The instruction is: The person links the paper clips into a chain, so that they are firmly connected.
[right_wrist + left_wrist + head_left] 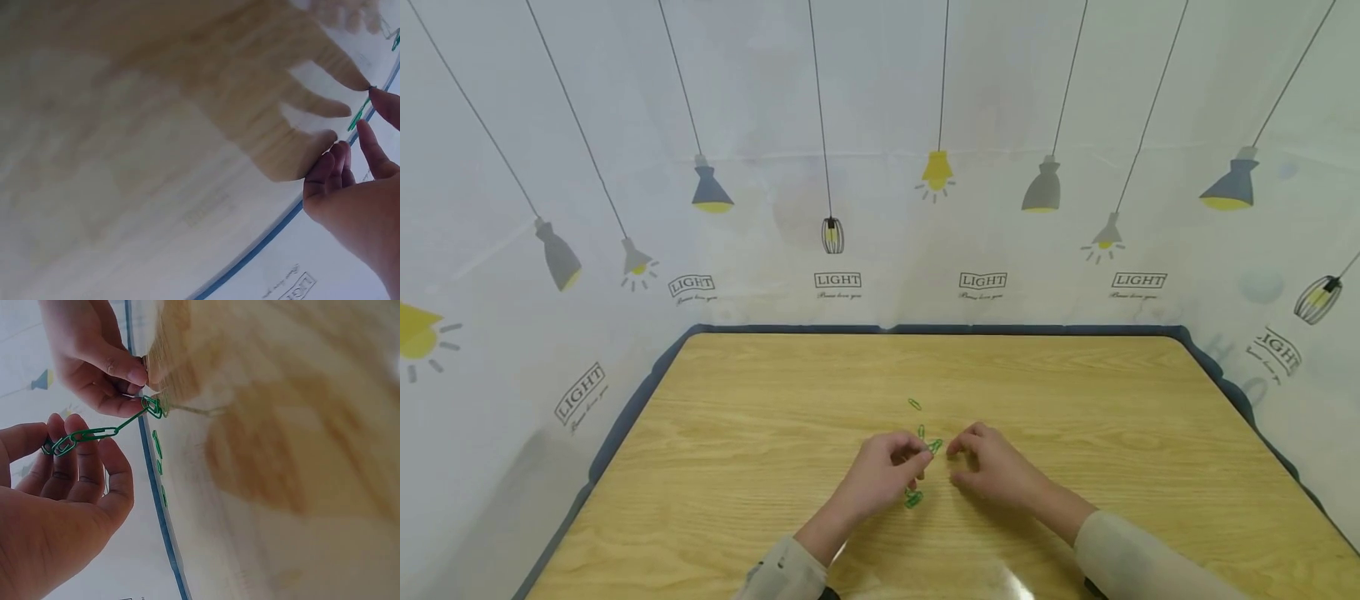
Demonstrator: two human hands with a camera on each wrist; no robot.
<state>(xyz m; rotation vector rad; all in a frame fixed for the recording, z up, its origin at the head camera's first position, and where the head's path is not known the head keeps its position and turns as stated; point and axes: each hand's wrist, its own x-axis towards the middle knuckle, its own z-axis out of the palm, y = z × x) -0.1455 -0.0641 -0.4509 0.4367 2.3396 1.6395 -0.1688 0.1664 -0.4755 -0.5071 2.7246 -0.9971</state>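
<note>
My left hand (pixel 880 477) pinches one end of a short chain of linked green paper clips (pixel 94 433) between thumb and forefinger. From there the chain slants down to a small bunch of linked clips (pixel 913 499) low over the wooden table. Across a narrow gap, my right hand (pixel 996 471) rests with its fingers bent and thumb apart. In the right wrist view a green paper clip (pixel 356 119) shows on the tabletop beyond the spread thumb and forefinger. Loose green paper clips (pixel 157 445) lie in front of the hands, one of them (pixel 914 404) farther off.
The wooden table (pixel 760 400) has a dark blue edge trim (pixel 925 329) along the back and sides. White wall sheets (pixel 887 83) printed with hanging lamps stand close behind it. Reflections of the hands show on the glossy top.
</note>
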